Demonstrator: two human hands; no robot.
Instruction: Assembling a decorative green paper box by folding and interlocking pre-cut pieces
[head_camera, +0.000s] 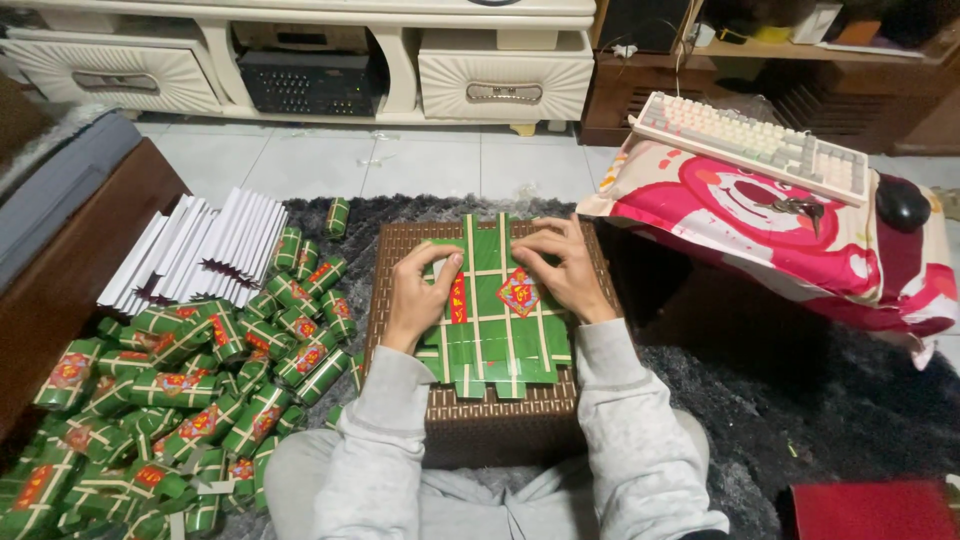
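We press a flat green card sheet (497, 330) down on the brown woven box (500, 415) in front of us. Our left hand (420, 292) lies flat on its left side, and our right hand (560, 265) pinches the far edge near the red sticker. The sheet is not folded up yet. On the floor to the left lies a big heap of finished green boxes (170, 400), and behind it a stack of white flat sheets (200, 250) waits.
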